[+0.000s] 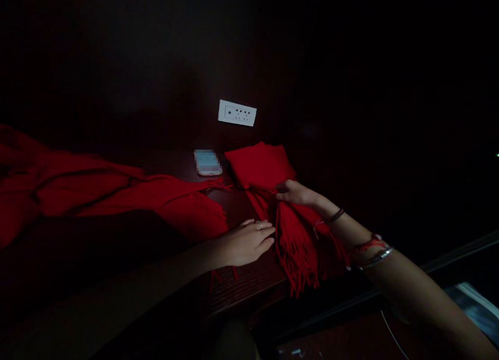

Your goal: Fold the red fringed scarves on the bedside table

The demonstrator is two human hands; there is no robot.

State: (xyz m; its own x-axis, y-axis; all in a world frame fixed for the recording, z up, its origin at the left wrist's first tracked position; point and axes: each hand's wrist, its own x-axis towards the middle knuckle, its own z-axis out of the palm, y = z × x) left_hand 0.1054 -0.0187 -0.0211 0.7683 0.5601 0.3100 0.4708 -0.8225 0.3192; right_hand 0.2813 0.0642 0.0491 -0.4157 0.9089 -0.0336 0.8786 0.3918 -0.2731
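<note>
A red fringed scarf lies partly folded on the dark wooden surface, its tasselled end hanging toward the front edge. My right hand pinches the cloth where the folded part meets the loose end. Beside that loose end, my left hand has its fingers stretched out, a ring on one of them. Its fingertips reach the scarf's edge; whether they press on the cloth I cannot tell. A second length of red fringed cloth stretches across the left side, its end close to my left hand.
A phone with a blurred screen rests behind the cloth. A white socket plate is on the dark back wall. The wooden surface ends at a front edge. Below right are a thin white cable and a pale sheet-like item.
</note>
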